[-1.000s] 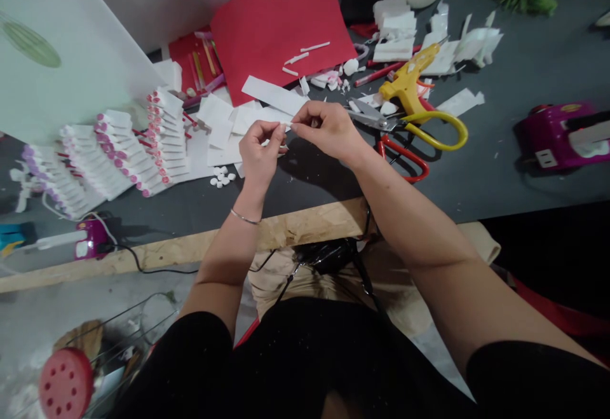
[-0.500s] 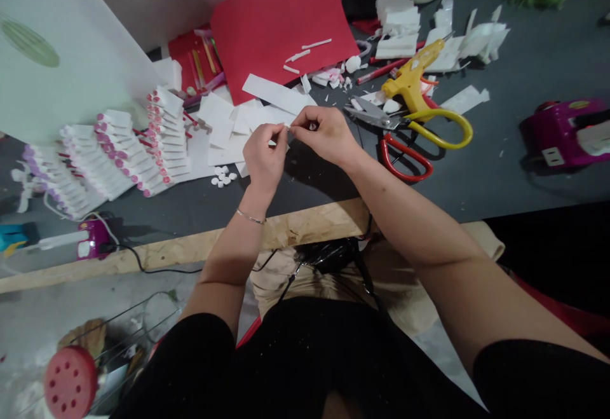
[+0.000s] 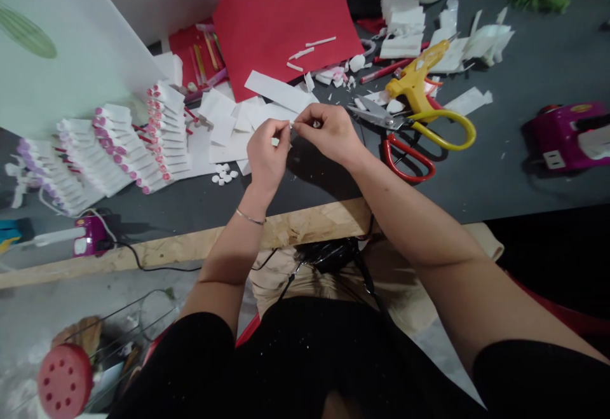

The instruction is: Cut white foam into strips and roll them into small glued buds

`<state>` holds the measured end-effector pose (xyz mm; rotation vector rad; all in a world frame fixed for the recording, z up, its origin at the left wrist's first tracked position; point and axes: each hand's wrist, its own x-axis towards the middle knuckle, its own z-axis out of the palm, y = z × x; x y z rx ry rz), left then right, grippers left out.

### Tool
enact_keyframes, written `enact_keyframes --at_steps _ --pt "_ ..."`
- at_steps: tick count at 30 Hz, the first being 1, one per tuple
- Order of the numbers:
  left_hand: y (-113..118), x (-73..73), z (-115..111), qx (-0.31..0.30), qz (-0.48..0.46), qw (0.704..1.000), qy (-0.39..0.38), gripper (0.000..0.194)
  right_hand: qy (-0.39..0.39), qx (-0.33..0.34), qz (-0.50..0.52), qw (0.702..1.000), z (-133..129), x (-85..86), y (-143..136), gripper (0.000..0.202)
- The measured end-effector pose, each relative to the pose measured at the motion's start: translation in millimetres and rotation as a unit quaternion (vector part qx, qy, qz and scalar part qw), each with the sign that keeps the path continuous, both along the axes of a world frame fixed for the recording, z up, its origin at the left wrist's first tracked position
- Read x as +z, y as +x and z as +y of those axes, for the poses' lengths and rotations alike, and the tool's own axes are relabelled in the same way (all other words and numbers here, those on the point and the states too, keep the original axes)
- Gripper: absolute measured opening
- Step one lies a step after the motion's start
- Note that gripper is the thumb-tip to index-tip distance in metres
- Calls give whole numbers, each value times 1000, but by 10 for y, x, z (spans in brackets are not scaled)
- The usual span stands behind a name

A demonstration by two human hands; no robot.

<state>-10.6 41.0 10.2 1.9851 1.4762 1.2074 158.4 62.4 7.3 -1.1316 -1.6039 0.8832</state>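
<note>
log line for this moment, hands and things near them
left hand: pinching tiny white piece | right hand: fingertips at same piece | nearby: scissors, white strip

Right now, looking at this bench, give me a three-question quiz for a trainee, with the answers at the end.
1. True or false: the scissors have one red and one yellow handle.
2. Which lies on the red sheet: A, thin white strips; B, the bracelet; C, the scissors?
3. What do the left hand and right hand pinch between them?

Key: 1 true; 2 A; 3 a small white piece, too tiny to identify.
</note>
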Motion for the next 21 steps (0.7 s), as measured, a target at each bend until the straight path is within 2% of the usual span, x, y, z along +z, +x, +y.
enact_keyframes --at_steps 5,9,12,21 --pt "-81 -77 126 -31 -129 983 -125 17 14 20 -18 1000 -6 19 31 6" --pt "-129 -133 199 -63 -174 965 -183 30 31 23 -36 999 -5 31 46 7" --pt "-130 -140 206 -64 -185 963 -186 30 39 24 -47 998 4 23 46 7" --pt "-99 -147 187 -10 -161 975 -153 25 20 14 -54 998 36 -19 70 6"
